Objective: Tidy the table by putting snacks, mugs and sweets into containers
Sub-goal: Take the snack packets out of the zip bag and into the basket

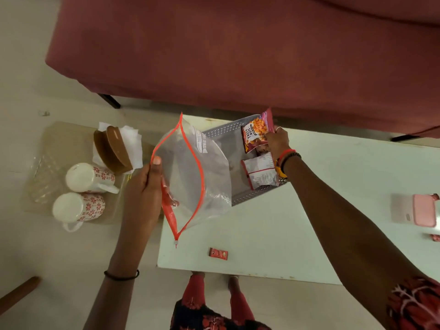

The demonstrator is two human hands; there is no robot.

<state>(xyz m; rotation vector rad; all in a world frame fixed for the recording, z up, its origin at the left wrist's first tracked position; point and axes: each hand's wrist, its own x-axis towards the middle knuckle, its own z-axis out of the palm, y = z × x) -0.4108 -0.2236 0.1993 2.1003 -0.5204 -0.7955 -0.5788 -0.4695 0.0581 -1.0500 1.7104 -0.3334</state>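
Observation:
My left hand (pixel 145 189) pinches the orange-zipped rim of a clear zip bag (pixel 197 172), held open over the white table's (pixel 273 234) left end. My right hand (pixel 277 141) grips a red nut snack packet (pixel 256 134) above a grey perforated basket (pixel 221 132). Another snack packet (pixel 260 170) lies back-side up inside the basket. A small red sweet (pixel 218 253) lies on the table near its front edge. Two white mugs with red flower print (pixel 89 178) (pixel 77 208) lie on their sides on a clear tray (pixel 47 167) at the left.
Brown plates on white paper napkins (pixel 114 148) stand behind the mugs. A pink phone case (pixel 423 210) lies at the table's right end. A red sofa (pixel 238 44) runs along the far side. My feet show below the table's front edge.

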